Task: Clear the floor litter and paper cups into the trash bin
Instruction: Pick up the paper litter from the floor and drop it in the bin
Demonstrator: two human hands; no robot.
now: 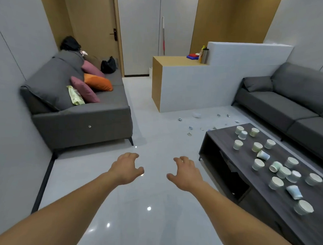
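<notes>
Both my hands hang empty in front of me, the left hand (126,169) and the right hand (185,174) with fingers loosely curled and spread, holding nothing. The paper cups (257,146) stand or lie tipped on the dark coffee table (222,141) to the right, the floor litter (196,114) is strewn beyond its far end, and no trash bin is in view. I would find the bin first, then nest the cups into stacks so each trip carries many.
</notes>
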